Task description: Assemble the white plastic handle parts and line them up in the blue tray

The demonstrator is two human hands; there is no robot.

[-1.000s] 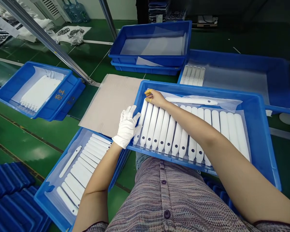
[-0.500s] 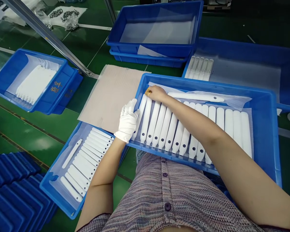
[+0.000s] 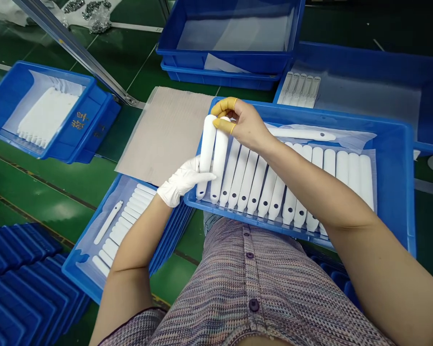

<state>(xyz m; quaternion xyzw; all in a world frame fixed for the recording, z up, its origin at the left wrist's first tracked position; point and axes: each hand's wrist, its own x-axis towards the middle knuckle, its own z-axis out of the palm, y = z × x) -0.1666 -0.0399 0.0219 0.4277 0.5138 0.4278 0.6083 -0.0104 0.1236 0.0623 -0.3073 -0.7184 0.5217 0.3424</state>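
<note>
A blue tray (image 3: 397,192) in front of me holds a row of several long white plastic pieces (image 3: 303,192). My right hand (image 3: 243,122), with yellow finger cots, pinches the far ends of the two leftmost white pieces (image 3: 212,154) and tilts them up off the row. My gloved left hand (image 3: 180,182) rests against their near ends at the tray's left edge, fingers stretched out. One loose white piece (image 3: 299,134) lies crosswise at the back of the tray.
A lower blue tray (image 3: 79,274) with more white pieces sits at my left knee. A cardboard sheet (image 3: 166,134) lies beyond it. Other blue trays stand at left (image 3: 94,129), back (image 3: 231,62) and right (image 3: 429,96). A metal bar (image 3: 79,53) crosses the upper left.
My right hand has lifted the far ends of the two leftmost pieces up from the row. My left hand slid lower toward their near ends. The camera tipped downward.
</note>
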